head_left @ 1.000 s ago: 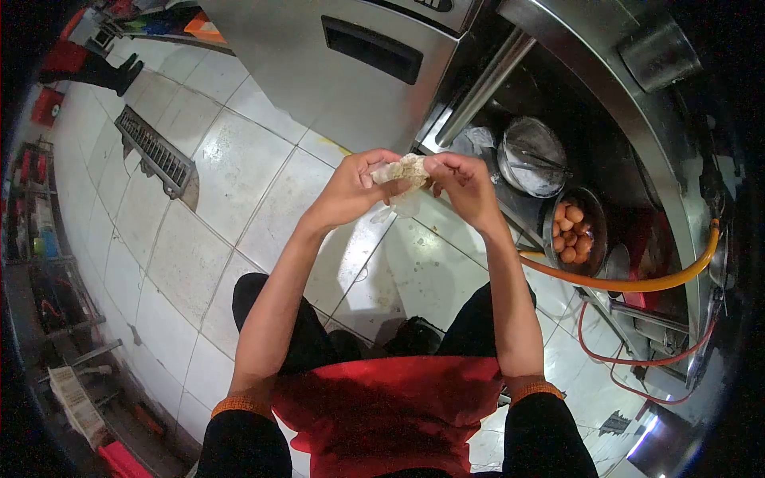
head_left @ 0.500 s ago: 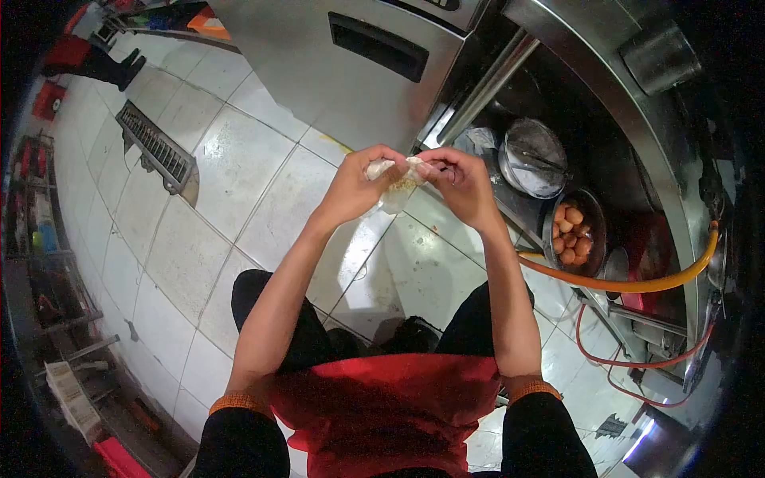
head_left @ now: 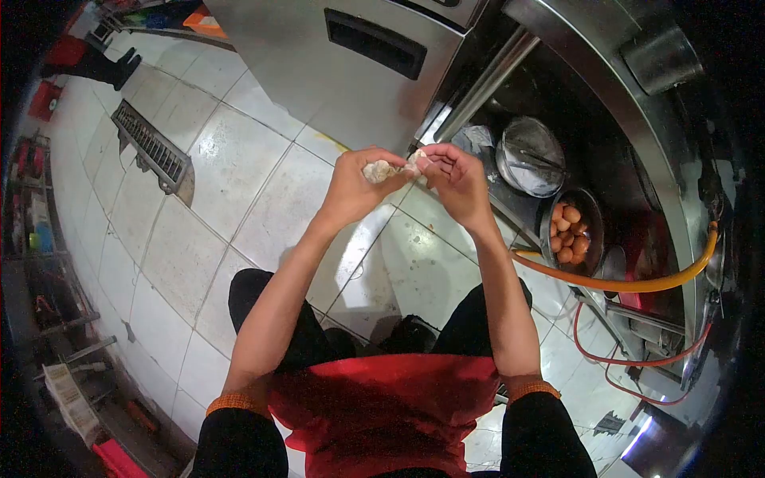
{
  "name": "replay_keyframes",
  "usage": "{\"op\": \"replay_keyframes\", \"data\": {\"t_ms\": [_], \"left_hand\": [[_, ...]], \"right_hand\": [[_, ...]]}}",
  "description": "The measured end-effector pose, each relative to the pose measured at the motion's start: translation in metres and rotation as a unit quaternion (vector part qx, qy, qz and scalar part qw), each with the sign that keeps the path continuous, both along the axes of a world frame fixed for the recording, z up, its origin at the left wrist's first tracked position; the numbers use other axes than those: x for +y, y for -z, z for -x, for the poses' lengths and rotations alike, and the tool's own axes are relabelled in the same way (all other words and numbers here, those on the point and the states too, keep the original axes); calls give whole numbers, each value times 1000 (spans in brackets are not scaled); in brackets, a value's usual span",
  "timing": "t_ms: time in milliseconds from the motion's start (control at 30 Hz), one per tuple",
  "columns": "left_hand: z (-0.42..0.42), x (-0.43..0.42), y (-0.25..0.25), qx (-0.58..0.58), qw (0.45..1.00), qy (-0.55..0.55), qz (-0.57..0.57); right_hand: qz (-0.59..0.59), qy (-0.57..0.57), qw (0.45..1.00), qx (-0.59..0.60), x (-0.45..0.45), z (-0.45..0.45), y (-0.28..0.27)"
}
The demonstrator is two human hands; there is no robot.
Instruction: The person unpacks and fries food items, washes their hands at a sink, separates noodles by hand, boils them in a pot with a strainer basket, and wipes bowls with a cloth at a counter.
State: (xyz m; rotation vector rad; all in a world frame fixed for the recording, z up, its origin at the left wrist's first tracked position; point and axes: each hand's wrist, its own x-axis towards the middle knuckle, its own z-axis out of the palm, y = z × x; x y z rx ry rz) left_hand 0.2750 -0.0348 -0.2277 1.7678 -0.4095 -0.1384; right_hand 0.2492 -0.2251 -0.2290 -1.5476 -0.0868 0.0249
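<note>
Over the tiled floor, both hands meet on a small, pale, crumpled plastic bag (head_left: 378, 170) with yellowish bits showing in it. My left hand (head_left: 356, 185) is closed round the bag, its thumb and index finger pointing towards the right. Opposite it, my right hand (head_left: 460, 182) pinches a whitish end of the bag between thumb and fingertips, the other fingers curled. The fingers hide part of the bag, so how its mouth is folded cannot be made out.
A steel cabinet (head_left: 319, 72) stands ahead. On a low shelf at right are a pot with whitish contents (head_left: 530, 155) and a bowl of eggs (head_left: 570, 233). An orange hose (head_left: 629, 281) loops nearby. A floor grate (head_left: 153, 147) and another person's legs (head_left: 107, 68) are at left.
The bag hung between both hands with its bits visible below; now it is bunched up in my left hand. My right fingers have shifted slightly. The view has moved a little.
</note>
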Motion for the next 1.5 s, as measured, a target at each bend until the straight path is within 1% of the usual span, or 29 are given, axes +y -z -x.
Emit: {"op": "replay_keyframes", "data": {"t_ms": [100, 167, 200, 267, 300, 333, 367, 400, 433, 500, 567, 600, 667, 700, 733, 800, 833, 900, 967, 1000, 1067, 1100, 1167, 1200, 1267, 1300, 1367, 1433, 1500], "left_hand": [[-2, 1, -4, -25, 1000, -16, 0], [-2, 1, -5, -31, 999, -17, 1], [-3, 1, -5, -36, 999, -19, 3], [-3, 1, 2, -24, 999, -25, 10], [-3, 1, 4, -11, 999, -31, 17], [-4, 2, 6, -11, 999, -30, 17], [-5, 3, 8, 64, 997, -18, 47], [-5, 4, 8, 139, 987, -6, 78], [-5, 4, 7, 141, 987, -3, 79], [-4, 5, 3, 236, 967, 26, 92], [-3, 4, 2, 202, 976, 31, 71], [-3, 1, 2, 165, 985, 30, 49], [-6, 3, 5, 154, 987, 41, 30], [-7, 4, 6, 142, 989, 36, 4], [-6, 3, 4, 143, 989, 46, 9], [-5, 4, 0, 204, 978, 25, 35], [-5, 4, 1, 202, 979, 19, 35], [-4, 3, -1, 210, 977, 18, 37], [-3, 4, -1, 218, 975, 9, 37], [-4, 5, 3, 198, 980, 12, 30], [-5, 3, 7, 179, 984, 13, 21], [-5, 0, 8, 178, 983, 12, 40], [-6, -4, 5, 187, 981, 5, 45], [-6, -6, 8, 185, 982, -4, 42], [-8, -9, 18, 171, 974, 50, 137], [-6, -11, 15, 168, 976, 40, 134], [-4, -16, 8, 152, 980, 71, 103], [-4, -18, 6, 147, 977, 77, 132], [-1, -20, 3, 145, 972, 88, 161]], "right_hand": [[-5, 28, 999, 46, 0, -1, -3], [-117, 69, 982, 134, 5, 0, -9], [-117, 68, 982, 134, 6, 0, -9], [-59, 14, 998, 27, 7, 1, -7], [-58, 14, 998, 27, 8, 3, -9], [22, 3, 999, -35, 9, 4, -13], [102, -7, 990, -97, 10, 5, -17], [103, -6, 990, -96, 10, 5, -19], [143, -16, 985, -97, 9, 6, -22], [187, -20, 978, -94, 6, 7, -20], [145, -27, 985, -88, 0, 6, -14], [154, -17, 984, -86, -3, 6, -16], [234, -5, 962, -140, -16, 5, -22], [236, 15, 957, -167, -28, 3, -20], [243, 22, 956, -164, -39, 3, -21], [269, 107, 954, -79, -60, 1, -24], [195, 147, 968, -63, -72, 2, -23], [302, 224, 923, -82, -102, 2, -17], [366, 281, 887, -13, -134, 4, 4], [369, 279, 886, 20, -148, 4, 15], [485, 274, 823, 109, -163, 11, 28], [484, 271, 825, 109, -170, 14, 34], [543, 279, 789, 76, -175, 13, 45], [540, 272, 794, 70, -170, 10, 44], [456, 301, 837, 10, -150, 4, 37], [392, 254, 884, -32, -130, 1, 23], [288, 137, 944, -81, -80, 3, -2], [253, 47, 953, -161, -33, 13, -30], [260, 35, 952, -156, -13, 15, -29]]}}
